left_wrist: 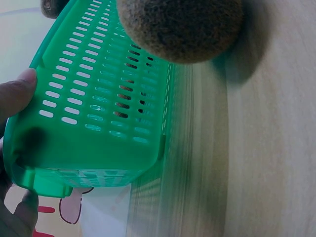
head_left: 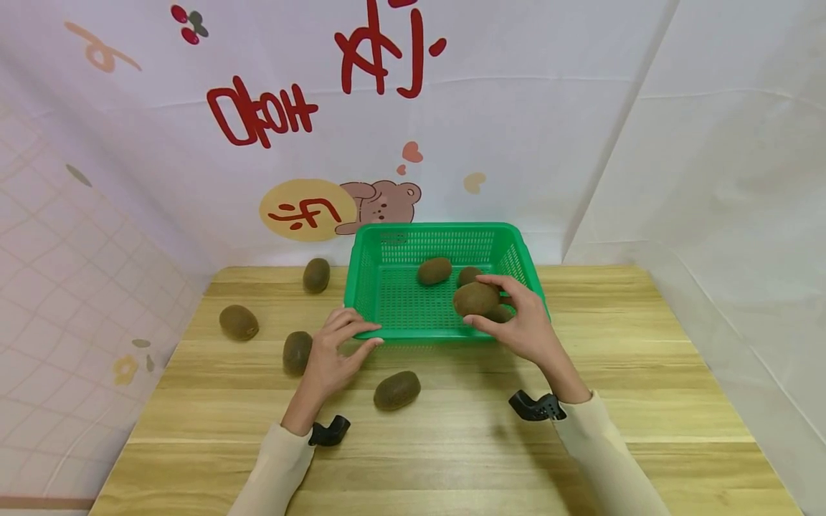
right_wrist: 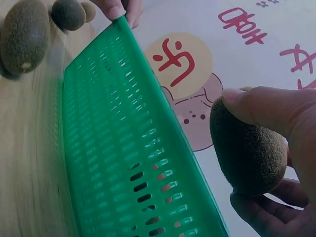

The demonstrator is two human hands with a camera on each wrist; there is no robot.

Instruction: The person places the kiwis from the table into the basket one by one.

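A green plastic basket [head_left: 413,333] with slotted walls stands at the back of the table. My left hand [head_left: 335,351] grips its rim at the front left corner, thumb outside and fingers over the edge. Above the basket's right part, my right hand [head_left: 525,322] holds a brown kiwi [head_left: 475,299] between thumb and fingers; in the right wrist view this kiwi [right_wrist: 247,148] is clear of the rim. Inside the basket lie a kiwi [head_left: 434,271] near the middle and two more at the right, partly hidden by the held kiwi and the hand.
On the wooden table [head_left: 452,459], a kiwi [head_left: 396,390] lies in front of the basket. Left of it are a kiwi [head_left: 297,352] beside the left hand, a kiwi [head_left: 239,322] farther left and a kiwi [head_left: 317,275] at the back. A printed white cloth [head_left: 516,143] hangs behind.
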